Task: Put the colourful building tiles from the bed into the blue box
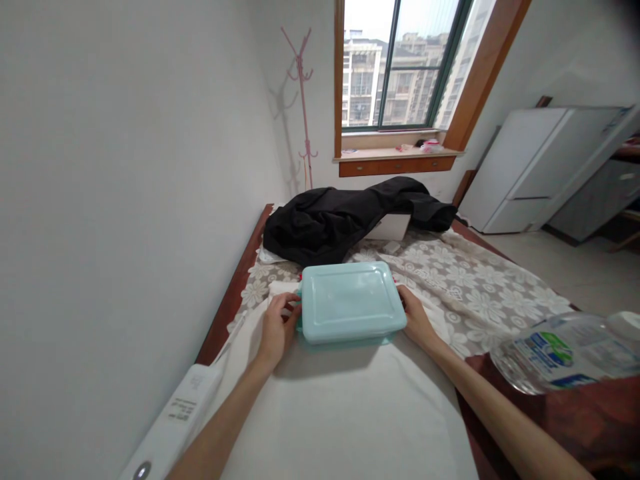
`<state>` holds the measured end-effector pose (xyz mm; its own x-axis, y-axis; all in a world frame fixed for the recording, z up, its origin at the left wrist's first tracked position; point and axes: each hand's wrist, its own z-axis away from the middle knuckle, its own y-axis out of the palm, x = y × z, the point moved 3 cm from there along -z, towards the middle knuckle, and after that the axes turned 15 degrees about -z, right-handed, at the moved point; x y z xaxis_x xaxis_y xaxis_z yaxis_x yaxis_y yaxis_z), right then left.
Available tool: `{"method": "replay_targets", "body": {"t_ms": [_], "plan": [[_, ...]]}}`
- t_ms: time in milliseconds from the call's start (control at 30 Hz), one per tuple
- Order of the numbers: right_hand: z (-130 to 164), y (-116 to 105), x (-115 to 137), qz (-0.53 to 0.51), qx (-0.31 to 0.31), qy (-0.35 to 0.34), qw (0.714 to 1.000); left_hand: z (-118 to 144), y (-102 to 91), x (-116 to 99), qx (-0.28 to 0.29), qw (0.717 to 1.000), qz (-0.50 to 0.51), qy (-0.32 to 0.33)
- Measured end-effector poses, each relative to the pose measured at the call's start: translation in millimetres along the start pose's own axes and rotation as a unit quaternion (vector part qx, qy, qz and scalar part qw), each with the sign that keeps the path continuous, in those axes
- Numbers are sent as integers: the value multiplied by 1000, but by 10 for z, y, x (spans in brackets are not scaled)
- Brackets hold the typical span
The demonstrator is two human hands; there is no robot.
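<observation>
A pale turquoise plastic storage box [353,300] with its lid on sits on a white cloth [345,413], in front of me. My left hand [278,328] grips the box's left side, its fingers bent against the edge. On the opposite side, my right hand [416,319] holds the right edge; some of its fingers are hidden behind the box. Small bits of red show past the box's far corners, too little to name. The contents of the box are hidden by the lid.
Black fabric [340,220] lies behind the box, partly over a white box [393,227]. A floral tablecloth [475,273] covers the table. At right lies a large clear bottle [570,350]; at left is a white elongated device [183,413] beside the wall.
</observation>
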<state>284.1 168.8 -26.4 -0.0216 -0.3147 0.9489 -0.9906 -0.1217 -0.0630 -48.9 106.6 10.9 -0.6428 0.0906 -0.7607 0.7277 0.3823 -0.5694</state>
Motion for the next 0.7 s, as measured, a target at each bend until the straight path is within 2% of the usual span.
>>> {"method": "replay_targets", "body": {"t_ms": [100,233,367,467,600,700], "plan": [[-5,-29,17,0,-17,-17,1000,13,-42,-40,-7,1000,-14,26],[27,-96,85,-7,-55,-115,992,94,-140,-128,-37,990,-12,133],[103,-129,110,-24,-68,-192,979,176,-171,-160,-18,980,-4,200],[137,-123,72,-16,-47,-214,975,192,-132,-144,9,975,-21,221],[155,-92,26,-5,22,-237,971,193,-23,-137,56,962,-89,251],[169,-60,12,24,62,-221,973,193,33,-141,52,967,-111,224]]}}
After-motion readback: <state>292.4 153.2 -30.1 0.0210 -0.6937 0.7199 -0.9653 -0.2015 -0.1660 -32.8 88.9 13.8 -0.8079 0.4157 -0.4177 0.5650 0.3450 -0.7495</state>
